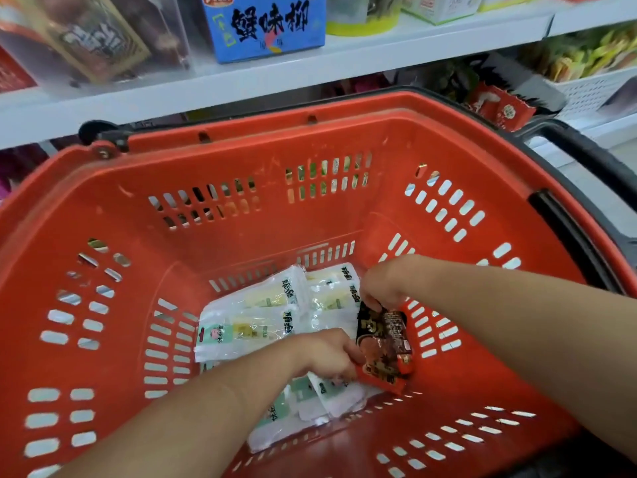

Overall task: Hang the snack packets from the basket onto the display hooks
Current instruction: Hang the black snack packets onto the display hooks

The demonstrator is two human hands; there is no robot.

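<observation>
A large red plastic basket (241, 160) with slotted walls fills the view. On its floor lie several white snack packets (255, 322) with green and yellow print. A dark brown and red snack packet (382, 343) stands tilted at the right of the pile. My right hand (379, 288) pinches its top edge. My left hand (331, 353) grips its lower left side, fingers closed around it. More white packets (310, 405) lie under my left wrist. No display hooks are visible.
A white shelf (310, 63) runs behind the basket, carrying a blue box (265, 25) and other boxed goods. Red packets (499, 108) and a white slotted bin (593, 88) sit at the upper right. The basket's black handle (586, 167) lies along its right rim.
</observation>
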